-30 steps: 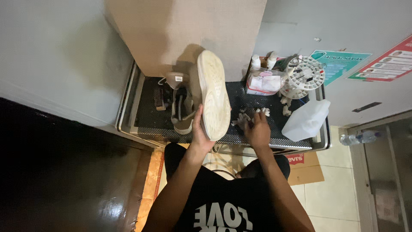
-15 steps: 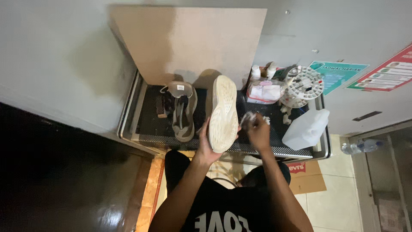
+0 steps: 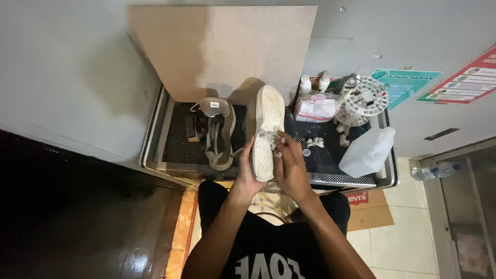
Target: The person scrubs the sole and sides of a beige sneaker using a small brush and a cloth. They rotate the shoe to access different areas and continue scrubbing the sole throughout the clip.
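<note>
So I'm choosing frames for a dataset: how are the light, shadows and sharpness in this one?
Head view: light falls evenly on the white shoe held in the left hand and touched by the right hand; the shoe casts a soft shadow on the cardboard sheet; lower left is nearly black with a faint floor sheen; edges look slightly bent, no obvious motion blur.

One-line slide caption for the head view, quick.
Left hand holds a white sneaker sole-up while right hand works at its sole, grey shoe lying beside.
</note>
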